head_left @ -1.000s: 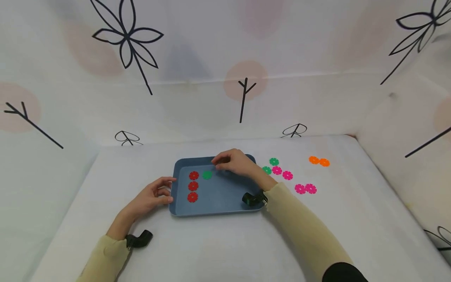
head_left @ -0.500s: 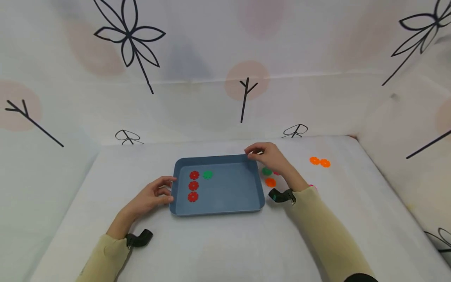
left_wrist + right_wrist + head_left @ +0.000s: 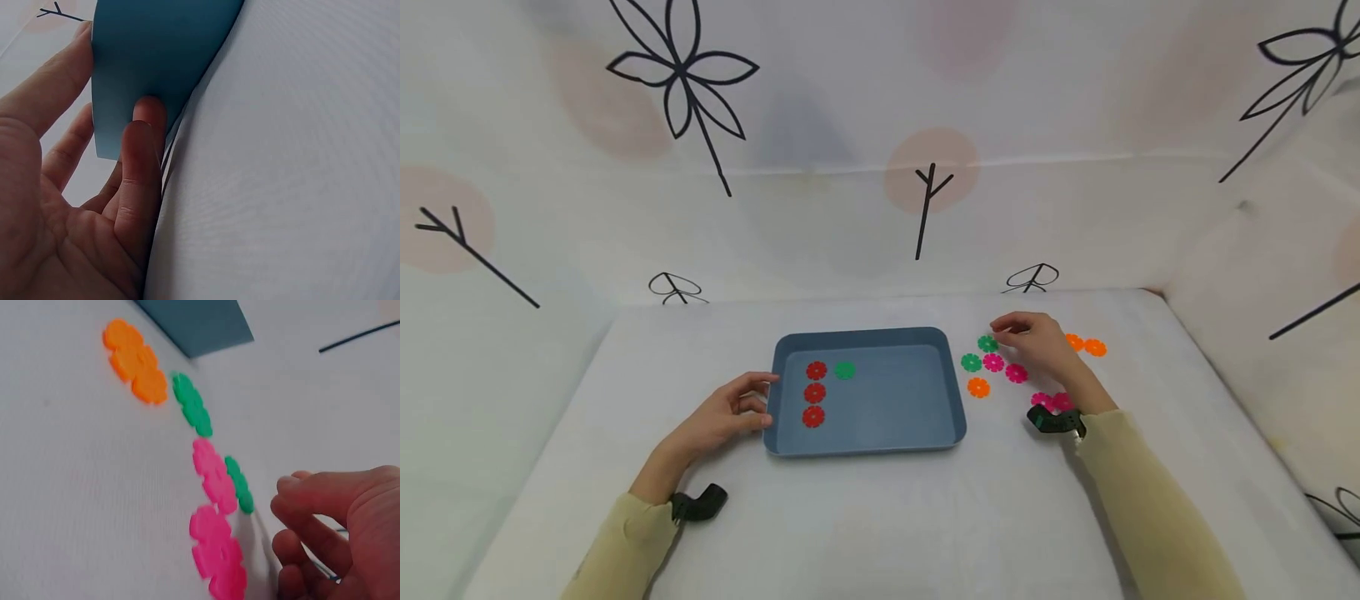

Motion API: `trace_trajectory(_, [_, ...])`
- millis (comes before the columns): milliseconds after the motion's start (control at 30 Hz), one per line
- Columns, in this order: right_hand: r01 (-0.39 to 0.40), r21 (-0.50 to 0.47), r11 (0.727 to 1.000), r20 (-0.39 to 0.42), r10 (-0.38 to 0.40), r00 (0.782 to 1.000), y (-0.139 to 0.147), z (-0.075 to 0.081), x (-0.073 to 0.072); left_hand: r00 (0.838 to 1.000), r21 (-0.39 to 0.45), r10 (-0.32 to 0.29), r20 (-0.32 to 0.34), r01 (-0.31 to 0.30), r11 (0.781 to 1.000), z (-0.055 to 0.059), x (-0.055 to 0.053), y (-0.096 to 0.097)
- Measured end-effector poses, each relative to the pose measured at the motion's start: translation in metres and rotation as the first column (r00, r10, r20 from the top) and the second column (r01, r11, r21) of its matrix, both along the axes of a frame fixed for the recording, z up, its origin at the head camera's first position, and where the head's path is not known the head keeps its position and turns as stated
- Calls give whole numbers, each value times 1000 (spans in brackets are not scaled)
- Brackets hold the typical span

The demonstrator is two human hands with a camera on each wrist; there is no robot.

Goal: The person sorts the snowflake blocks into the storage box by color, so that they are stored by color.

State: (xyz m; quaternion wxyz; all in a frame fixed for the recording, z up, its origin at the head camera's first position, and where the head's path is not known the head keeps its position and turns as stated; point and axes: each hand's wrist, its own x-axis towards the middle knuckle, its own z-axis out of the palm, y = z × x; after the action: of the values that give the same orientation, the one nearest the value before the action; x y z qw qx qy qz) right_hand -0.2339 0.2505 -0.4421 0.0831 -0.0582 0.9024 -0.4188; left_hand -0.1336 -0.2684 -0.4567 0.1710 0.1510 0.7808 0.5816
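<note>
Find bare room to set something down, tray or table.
Free: in the tray, everything right of the green disc; the tablecloth in front of the tray, between the sleeves. Crowded: just right of the tray, where loose flower discs lie close together and the right grip hovers.

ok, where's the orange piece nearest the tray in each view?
Head: orange piece right of centre, lower half, just off the tray's right edge.
Left wrist: not in it.
Right wrist: upper left, beside the tray's corner.
Shared landmark: blue tray, in all three; near centre in head, at the top edge in both wrist views.
</note>
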Motion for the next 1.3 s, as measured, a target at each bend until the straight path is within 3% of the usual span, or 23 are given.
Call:
trace_trajectory(467, [-6,-9,1000,129,7,992,-3,-1,-1,1000,-6,10,21,-10,1000,-1,-1,0])
trace_trajectory(1000, [78,38,996,124,-82,989,-13,-3,0,999,-25,28,17,-27,999,1,2,2])
trace_trajectory(1300, [84,68,994,118,-91,989,-17,-2,0,999,-21,23,22,-23,1000,0,1,2])
